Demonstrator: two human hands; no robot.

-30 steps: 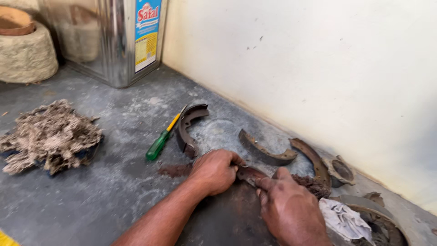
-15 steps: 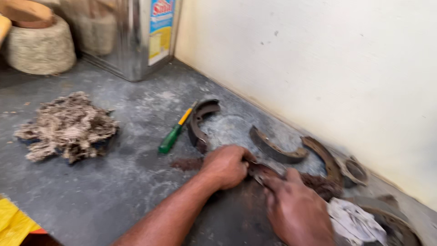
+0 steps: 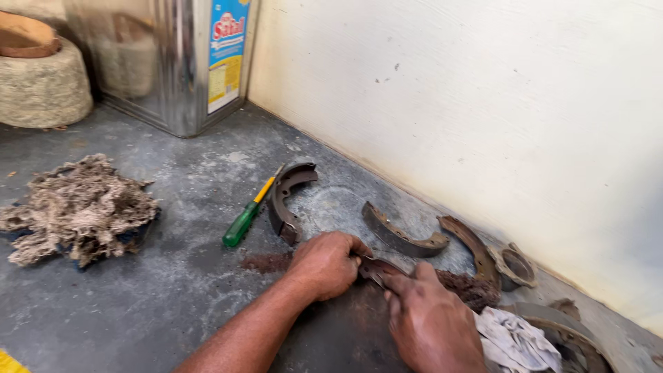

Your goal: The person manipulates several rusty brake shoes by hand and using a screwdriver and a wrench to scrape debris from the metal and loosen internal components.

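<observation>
On the grey concrete floor near the wall, the left hand (image 3: 328,264) is closed around one end of a rusty curved metal brake shoe (image 3: 376,269) while the right hand (image 3: 431,324) presses fingers along it, apparently mid-cleaning; steady bracing needed next.

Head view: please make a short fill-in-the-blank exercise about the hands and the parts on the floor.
1. Both hands, left hand and right hand, hold one rusty brake ____.
2. The screwdriver has a ____ handle.
3. The white rag lies beside the ____ hand.
4. The big metal tin stands against the ____.

Missing words: shoe; green; right; wall
</observation>
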